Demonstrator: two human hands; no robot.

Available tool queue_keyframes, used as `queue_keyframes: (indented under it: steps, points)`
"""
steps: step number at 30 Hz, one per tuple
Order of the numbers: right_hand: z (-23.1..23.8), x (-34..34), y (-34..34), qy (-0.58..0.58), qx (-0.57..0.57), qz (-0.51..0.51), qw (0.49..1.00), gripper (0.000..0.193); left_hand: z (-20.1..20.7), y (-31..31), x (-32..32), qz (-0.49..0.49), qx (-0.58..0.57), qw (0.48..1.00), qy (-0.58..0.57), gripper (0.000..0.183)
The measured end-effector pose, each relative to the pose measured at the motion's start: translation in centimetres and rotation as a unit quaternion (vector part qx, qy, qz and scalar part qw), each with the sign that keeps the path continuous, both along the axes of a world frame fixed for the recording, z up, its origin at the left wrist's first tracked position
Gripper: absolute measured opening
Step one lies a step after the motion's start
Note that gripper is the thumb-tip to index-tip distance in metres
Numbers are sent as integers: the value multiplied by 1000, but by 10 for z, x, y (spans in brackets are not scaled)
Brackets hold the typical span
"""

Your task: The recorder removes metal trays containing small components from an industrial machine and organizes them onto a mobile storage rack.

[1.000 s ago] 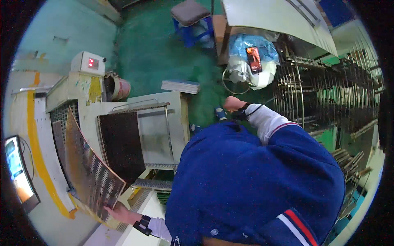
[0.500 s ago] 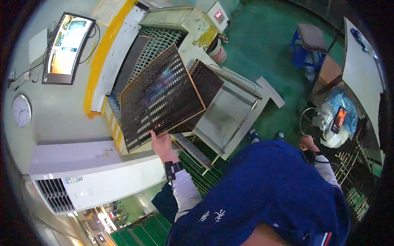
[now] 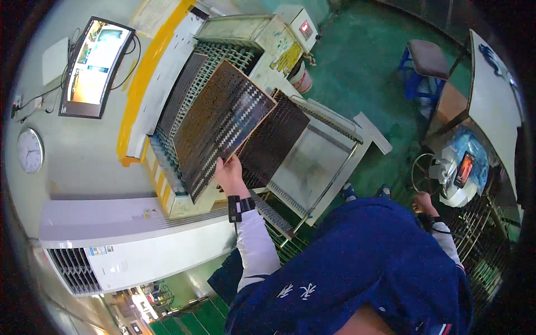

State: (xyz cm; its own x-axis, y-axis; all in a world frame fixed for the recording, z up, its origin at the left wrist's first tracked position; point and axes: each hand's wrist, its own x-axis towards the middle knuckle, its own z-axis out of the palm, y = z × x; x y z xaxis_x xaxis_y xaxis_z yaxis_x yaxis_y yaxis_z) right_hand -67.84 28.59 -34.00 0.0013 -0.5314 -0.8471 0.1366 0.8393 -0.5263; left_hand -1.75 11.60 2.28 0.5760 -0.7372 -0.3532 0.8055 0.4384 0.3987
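My left hand (image 3: pixel 230 174) grips the lower right edge of a dark perforated circuit board panel (image 3: pixel 220 117) with copper-coloured edges, fingers closed on it. Tilted, the panel hangs over the roller conveyor (image 3: pixel 226 58) of a machine at the upper left. Another dark panel (image 3: pixel 192 84) lies flat on the rollers beyond it. A further dark panel (image 3: pixel 276 134) stands in a slotted metal rack (image 3: pixel 312 162) to the right of my hand. My right hand (image 3: pixel 423 202) hangs at my side, fingers curled, near a spoked handwheel (image 3: pixel 421 170); I see nothing in it.
A monitor (image 3: pixel 95 67) and a clock (image 3: pixel 30 151) are on the left wall above a white air conditioner (image 3: pixel 162 245). At the right are a blue stool (image 3: pixel 424 61), a white table (image 3: pixel 494 95) and a phone (image 3: pixel 464 169) on plastic bags. A bucket (image 3: pixel 301 81) stands beside the machine.
My left hand has moved up and slightly right with the panel. The panel has tilted and now appears narrower, showing more of the rollers and the racked panel. My right hand stays low at my side.
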Motion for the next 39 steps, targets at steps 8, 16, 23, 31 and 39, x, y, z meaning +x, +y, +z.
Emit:
queue_keyframes:
  steps: [8, 16, 23, 31, 39]
  points:
    - [45, 21, 23, 64, 30, -9, 997, 9, -7, -46, -14, -50, 100, 994, 19, 30]
    - [33, 17, 47, 122, -23, 7, 992, 9, -28, -86, 16, -78, 39, 996, -13, 33]
    - [-34, -4, 66, 382, -147, 158, 899, 21, -55, -118, 24, -131, 44, 990, -25, 34]
    - [75, 28, 23, 337, -84, 184, 920, 10, -44, -110, 43, -143, 99, 984, -44, 48]
    - [71, 38, 33, 266, -99, 193, 939, 13, -31, -111, 40, -142, 56, 988, 4, 46]
